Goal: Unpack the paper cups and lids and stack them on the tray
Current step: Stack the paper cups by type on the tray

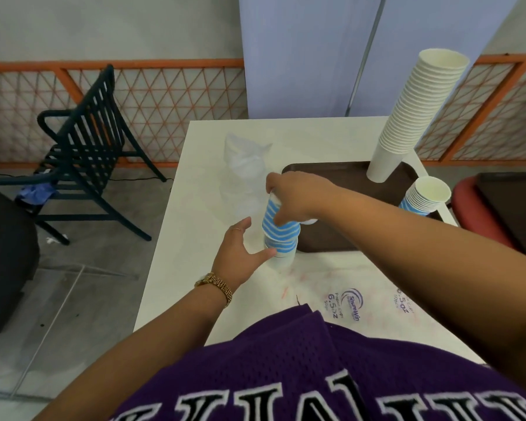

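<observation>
Leaning at the far left stood a dark slatted chair (82, 141), well off the white table (195, 244). A crumpled clear plastic bag (246, 165) lay beside the brown tray (340, 235). The left hand (240, 253) was open, thumb touching the base of the blue-striped cup stack (280, 232) — which the right hand (298, 196) gripped from above, just beside the tray's near corner. On the tray rose a tall white cup stack (413, 117) (leaning) and a shorter striped stack (422, 199).
</observation>
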Demonstrator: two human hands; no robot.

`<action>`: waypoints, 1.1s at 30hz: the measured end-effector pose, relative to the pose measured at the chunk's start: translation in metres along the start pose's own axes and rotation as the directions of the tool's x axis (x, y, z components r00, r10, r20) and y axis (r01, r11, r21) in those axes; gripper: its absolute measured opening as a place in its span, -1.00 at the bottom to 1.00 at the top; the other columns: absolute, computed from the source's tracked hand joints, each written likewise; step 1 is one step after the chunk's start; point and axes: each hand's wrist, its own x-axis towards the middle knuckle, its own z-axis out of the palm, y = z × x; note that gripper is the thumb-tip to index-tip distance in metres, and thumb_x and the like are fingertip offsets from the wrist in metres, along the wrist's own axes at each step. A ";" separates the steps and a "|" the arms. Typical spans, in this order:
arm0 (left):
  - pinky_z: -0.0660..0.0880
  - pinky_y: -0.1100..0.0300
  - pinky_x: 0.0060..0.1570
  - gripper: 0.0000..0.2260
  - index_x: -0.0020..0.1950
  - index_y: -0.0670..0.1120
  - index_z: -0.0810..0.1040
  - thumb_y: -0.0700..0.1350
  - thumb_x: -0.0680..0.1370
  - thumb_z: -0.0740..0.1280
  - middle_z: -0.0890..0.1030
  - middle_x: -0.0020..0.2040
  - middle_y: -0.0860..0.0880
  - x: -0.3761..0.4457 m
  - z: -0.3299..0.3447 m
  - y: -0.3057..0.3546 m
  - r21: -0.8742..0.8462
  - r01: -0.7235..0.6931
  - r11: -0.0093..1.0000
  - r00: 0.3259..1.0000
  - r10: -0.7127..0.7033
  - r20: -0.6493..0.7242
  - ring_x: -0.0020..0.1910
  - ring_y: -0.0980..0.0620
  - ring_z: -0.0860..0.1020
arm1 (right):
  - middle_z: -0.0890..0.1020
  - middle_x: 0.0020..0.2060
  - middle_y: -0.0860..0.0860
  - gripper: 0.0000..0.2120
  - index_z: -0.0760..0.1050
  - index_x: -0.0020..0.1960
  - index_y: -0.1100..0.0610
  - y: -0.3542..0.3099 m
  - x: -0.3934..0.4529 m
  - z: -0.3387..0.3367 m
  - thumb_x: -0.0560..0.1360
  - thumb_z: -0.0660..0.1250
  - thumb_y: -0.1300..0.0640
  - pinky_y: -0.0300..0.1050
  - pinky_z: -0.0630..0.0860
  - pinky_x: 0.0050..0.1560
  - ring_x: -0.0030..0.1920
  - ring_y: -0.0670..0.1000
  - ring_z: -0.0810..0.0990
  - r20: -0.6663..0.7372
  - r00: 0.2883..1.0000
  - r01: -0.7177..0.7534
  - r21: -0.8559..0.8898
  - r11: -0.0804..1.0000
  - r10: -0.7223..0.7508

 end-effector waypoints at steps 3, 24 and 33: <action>0.29 0.22 0.35 -0.19 0.50 -0.05 0.26 0.05 0.36 0.56 0.34 0.44 0.04 0.004 0.002 0.004 0.002 -0.020 1.000 1.000 0.020 0.007 0.41 0.12 0.34 | 0.49 -0.06 -0.03 -0.44 0.37 0.27 0.01 0.010 -0.006 -0.017 0.35 0.48 -0.05 -0.08 0.44 -0.15 -0.07 0.05 0.50 -0.033 0.999 -0.038 0.126 0.991 0.042; 0.36 0.27 0.08 -0.46 0.37 -0.12 0.39 -0.07 0.45 0.50 0.45 0.17 0.03 0.003 0.033 0.045 0.005 -0.042 0.999 0.999 0.042 -0.011 0.15 0.11 0.44 | 0.64 0.13 0.21 -0.20 0.52 0.23 0.24 0.123 -0.074 0.098 0.07 0.72 0.05 0.21 0.52 0.20 0.17 0.22 0.63 0.010 0.989 0.105 0.664 -0.740 0.149; 0.37 0.22 0.09 -0.46 0.36 -0.11 0.42 -0.04 0.45 0.50 0.49 0.22 -0.03 0.004 0.041 0.043 0.018 -0.035 0.999 0.997 0.036 -0.064 0.14 0.10 0.45 | 0.62 0.15 0.08 -0.20 0.45 0.31 0.10 0.179 -0.086 0.068 0.14 0.67 0.03 0.08 0.57 0.15 0.14 0.09 0.63 -0.072 0.870 0.310 0.849 -0.427 0.488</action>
